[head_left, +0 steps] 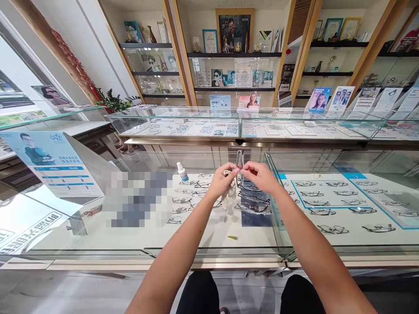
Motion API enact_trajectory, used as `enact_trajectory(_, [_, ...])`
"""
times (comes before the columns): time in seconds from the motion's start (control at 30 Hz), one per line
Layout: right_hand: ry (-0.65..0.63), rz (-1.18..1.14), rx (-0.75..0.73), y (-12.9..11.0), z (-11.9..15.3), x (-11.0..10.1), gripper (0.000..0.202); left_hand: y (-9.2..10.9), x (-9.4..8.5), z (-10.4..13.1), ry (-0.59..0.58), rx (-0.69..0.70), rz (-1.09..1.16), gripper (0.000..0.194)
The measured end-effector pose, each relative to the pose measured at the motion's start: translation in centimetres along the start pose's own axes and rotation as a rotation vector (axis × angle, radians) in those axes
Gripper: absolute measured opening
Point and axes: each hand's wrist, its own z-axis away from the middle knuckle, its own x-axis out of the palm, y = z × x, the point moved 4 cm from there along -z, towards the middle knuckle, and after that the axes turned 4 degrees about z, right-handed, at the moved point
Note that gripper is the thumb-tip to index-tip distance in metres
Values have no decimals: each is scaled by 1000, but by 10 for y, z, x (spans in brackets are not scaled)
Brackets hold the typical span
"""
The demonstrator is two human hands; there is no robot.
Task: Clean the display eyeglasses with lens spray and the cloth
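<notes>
A pair of eyeglasses (240, 158) stands on edge between my hands, above the glass counter. My left hand (224, 179) is closed on it, and a pale cloth (230, 196) hangs from the same fingers. My right hand (259, 175) pinches the glasses from the other side, thumb and fingertips together. Part of the frame is hidden behind my fingers. Left of my hands stands a small white spray bottle (182, 173) with a blue label. Beneath them, several eyeglass frames (253, 197) lie in rows inside the case.
A glass display counter (209, 252) spans the space before me. At the left stands a blue and white sign (54, 163). A small gold-coloured bar (232, 237) shows near the front. Behind is another glass case (196, 114) with eyewear, then wall shelves (234, 55).
</notes>
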Motion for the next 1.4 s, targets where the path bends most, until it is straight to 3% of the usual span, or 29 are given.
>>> enact_trajectory(0.27, [57, 65, 41, -1, 1, -15, 29, 0, -4, -2, 17, 10, -10, 41])
enact_trajectory(0.37, [185, 243, 88, -2, 4, -23, 24, 1, -6, -2, 25, 40, -46, 35])
enact_trajectory(0.5, [449, 463, 134, -1, 8, -31, 25, 0, -8, -2, 53, 50, -139, 31])
enact_trajectory(0.67, [687, 526, 25, -2, 11, -33, 37, -3, -9, -1, 42, -24, -186, 33])
enact_trajectory(1.23, [619, 415, -92, -9, 10, -11, 40, -5, -6, -2, 93, -13, -6, 38])
enact_trajectory(1.4, [517, 450, -57, -8, 10, 5, 36, -2, -4, -2, 82, 3, -19, 39])
